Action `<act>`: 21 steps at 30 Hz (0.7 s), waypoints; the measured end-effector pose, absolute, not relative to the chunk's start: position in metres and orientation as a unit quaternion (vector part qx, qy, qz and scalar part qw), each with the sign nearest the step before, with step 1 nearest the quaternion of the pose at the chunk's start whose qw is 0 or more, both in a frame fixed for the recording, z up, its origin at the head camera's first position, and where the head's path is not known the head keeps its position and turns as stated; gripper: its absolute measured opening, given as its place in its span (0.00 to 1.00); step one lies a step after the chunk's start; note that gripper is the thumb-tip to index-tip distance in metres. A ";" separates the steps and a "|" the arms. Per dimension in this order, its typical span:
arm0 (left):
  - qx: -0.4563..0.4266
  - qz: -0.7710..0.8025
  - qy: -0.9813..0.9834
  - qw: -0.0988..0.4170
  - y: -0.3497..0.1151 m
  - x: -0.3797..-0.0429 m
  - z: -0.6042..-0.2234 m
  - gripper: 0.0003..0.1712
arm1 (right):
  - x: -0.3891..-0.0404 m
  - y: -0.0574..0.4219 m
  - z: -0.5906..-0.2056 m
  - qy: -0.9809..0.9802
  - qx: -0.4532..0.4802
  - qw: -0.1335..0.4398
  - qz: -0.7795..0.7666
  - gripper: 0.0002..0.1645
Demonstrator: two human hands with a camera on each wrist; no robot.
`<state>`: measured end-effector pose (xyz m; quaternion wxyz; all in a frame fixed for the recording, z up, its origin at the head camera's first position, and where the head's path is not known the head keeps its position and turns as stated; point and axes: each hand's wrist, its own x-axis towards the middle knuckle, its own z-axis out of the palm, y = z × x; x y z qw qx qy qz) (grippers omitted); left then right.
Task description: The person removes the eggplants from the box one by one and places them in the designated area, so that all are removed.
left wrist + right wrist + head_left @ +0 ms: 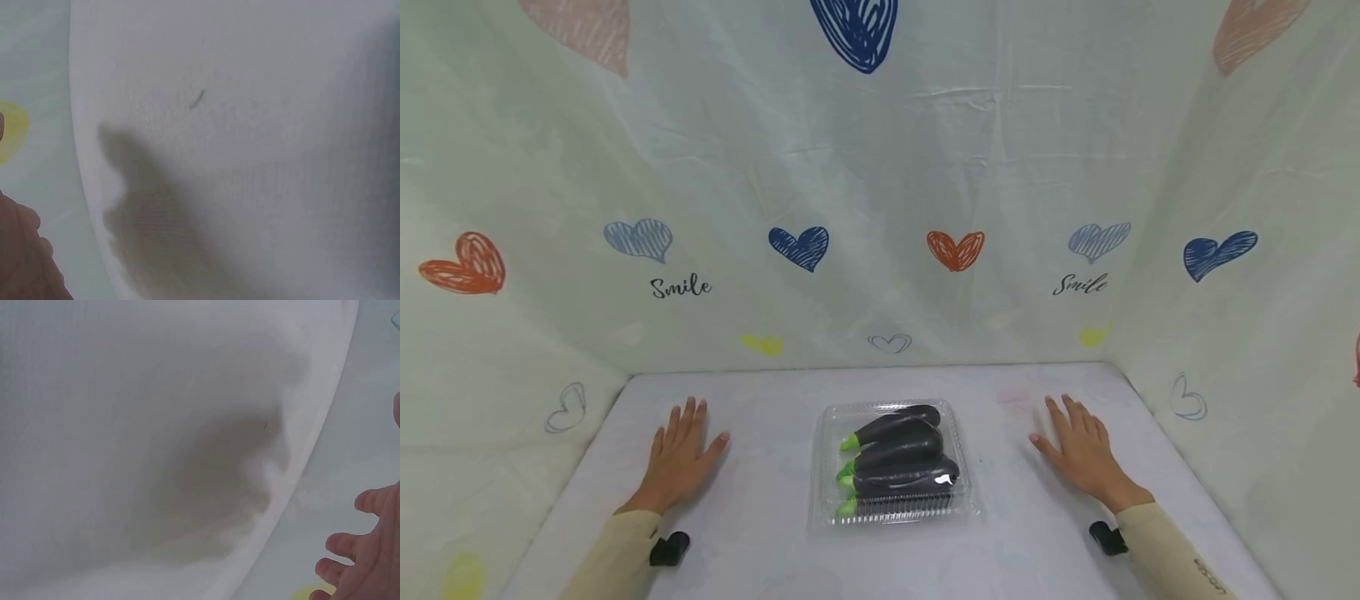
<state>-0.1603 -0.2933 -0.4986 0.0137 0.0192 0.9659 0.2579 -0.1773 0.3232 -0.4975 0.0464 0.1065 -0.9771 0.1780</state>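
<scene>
The left hand (676,468) is spread flat, its fingers (688,421) straight, close together and aimed at the far edge of the table (752,558), with the thumb angled out to the right; it has hold of nothing. The right hand (1086,458) is equally unfolded and bare of any object, its fingers (1078,417) extended forward and slanting inward, its thumb pointing left. Each wrist view shows the hand's blurred shadow falling on the white surface, apart from the hand itself.

Between the two thumbs, touching neither, a clear plastic container (825,467) sits on the table, its longer side running left to right. The tips of both hands reach about level with its far rim. Inside lie four eggplants (898,443), stacked in a row from far to near, long axes crosswise: green stem ends point left, toward the left thumb, and rounded dark ends point right, toward the right thumb. The farthest one tilts, its dark end set farther back.

Farther out are beige sleeves (613,554), a black device (670,549) at each wrist, and pale sheeting (880,158) printed with hearts and "Smile".
</scene>
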 end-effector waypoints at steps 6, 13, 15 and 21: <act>0.034 0.265 0.964 0.007 -0.283 -0.155 -0.494 0.51 | -0.172 0.308 -0.493 -0.977 0.122 0.052 0.169 0.49; 0.052 0.253 0.966 -0.002 -0.263 -0.143 -0.497 0.52 | -0.157 0.283 -0.490 -0.973 0.154 0.070 0.157 0.48; 0.059 0.260 0.964 -0.004 -0.256 -0.137 -0.496 0.52 | -0.152 0.276 -0.488 -0.971 0.163 0.070 0.161 0.47; 0.084 0.283 0.956 -0.004 -0.229 -0.122 -0.494 0.51 | -0.135 0.256 -0.483 -0.963 0.183 0.065 0.185 0.46</act>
